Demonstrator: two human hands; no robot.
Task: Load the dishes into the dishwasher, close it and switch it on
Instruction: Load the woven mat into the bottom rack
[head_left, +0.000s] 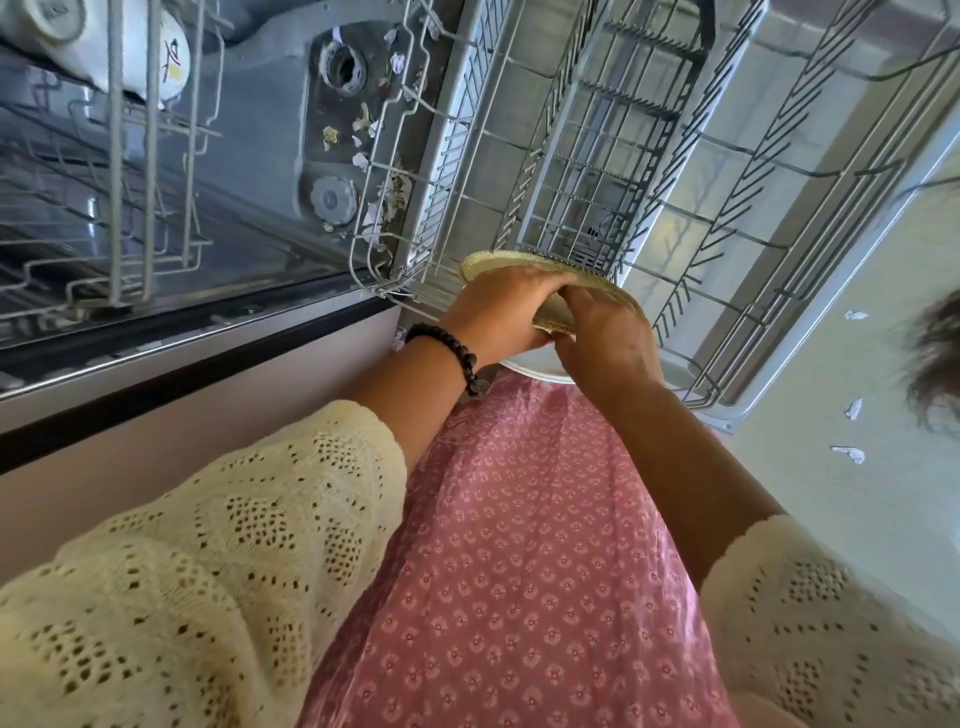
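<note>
Plates (524, 265), two of them stacked, are sitting in my grip at the near end of the pulled-out lower rack (691, 218): one greenish speckled on top, one white (535, 371) showing beneath at six o'clock. My left hand (498, 306) is curling over the rim from nine o'clock, my right hand (608, 338) is pinching it from three o'clock. One mug (156, 47) is lying in the upper rack (130, 182) at ten o'clock.

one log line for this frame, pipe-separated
left hand: grips plates | right hand: grips plates | lower rack: out, empty | door: open
</note>
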